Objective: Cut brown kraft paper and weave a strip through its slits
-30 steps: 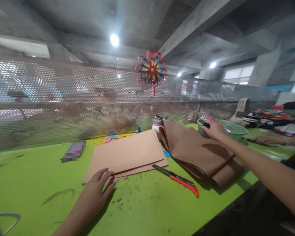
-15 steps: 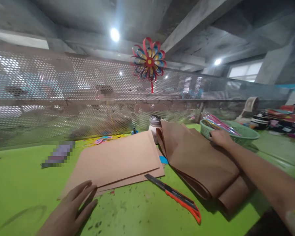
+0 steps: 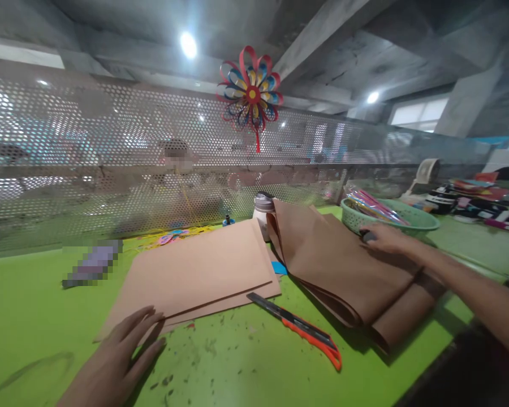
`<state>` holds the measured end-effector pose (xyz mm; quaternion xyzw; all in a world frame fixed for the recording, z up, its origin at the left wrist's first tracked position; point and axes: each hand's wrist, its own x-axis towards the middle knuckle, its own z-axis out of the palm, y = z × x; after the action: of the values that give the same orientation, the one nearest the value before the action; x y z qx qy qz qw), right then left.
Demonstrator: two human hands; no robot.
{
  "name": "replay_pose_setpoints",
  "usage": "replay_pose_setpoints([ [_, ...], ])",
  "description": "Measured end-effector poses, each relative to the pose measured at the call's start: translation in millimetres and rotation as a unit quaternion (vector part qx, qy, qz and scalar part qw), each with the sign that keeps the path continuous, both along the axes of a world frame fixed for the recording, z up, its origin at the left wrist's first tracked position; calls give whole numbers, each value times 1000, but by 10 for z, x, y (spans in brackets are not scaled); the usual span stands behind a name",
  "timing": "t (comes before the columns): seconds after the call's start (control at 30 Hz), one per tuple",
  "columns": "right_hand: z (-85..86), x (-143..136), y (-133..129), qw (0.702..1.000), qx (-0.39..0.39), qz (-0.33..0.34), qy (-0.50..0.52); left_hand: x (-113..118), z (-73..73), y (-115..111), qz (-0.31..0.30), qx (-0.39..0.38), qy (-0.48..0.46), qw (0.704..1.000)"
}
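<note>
My left hand (image 3: 121, 353) lies open at the near left corner of a stack of light brown paper sheets (image 3: 203, 271), fingers stretched out and fingertips at the edge. My right hand (image 3: 384, 238) is closed round a small dark object (image 3: 368, 236), whose kind I cannot make out. That hand is over the far right part of a folded brown paper sheet (image 3: 331, 265), in front of a green basket (image 3: 424, 221). Between the two papers, nearer to me, a utility knife (image 3: 297, 328) with an orange handle rests on the green table (image 3: 220, 367).
Behind the papers stands a white jar (image 3: 262, 212) with a grey lid. Plastic-wrapped coloured strips (image 3: 375, 204) lie in the basket. A blurred-out flat item (image 3: 94, 263) is at left. A perforated metal screen (image 3: 131, 169) borders the table, with a paper flower (image 3: 252, 94) hanging there.
My right hand has drawn slightly back from the basket, and the dark object in it shows more clearly. My left hand stays by the paper. The whole view has shifted a little.
</note>
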<state>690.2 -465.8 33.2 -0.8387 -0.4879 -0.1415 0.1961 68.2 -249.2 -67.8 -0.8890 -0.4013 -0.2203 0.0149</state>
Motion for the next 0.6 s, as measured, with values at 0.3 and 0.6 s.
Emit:
replay_pose_setpoints([
  [0.3,-262,-970,-880,969,-119,197,-93,95,160,-84,-27,-18,-25,999],
  [0.6,-370,-1098,-667,985,95,135,-59,109,173,-102,-25,-11,-53,998],
])
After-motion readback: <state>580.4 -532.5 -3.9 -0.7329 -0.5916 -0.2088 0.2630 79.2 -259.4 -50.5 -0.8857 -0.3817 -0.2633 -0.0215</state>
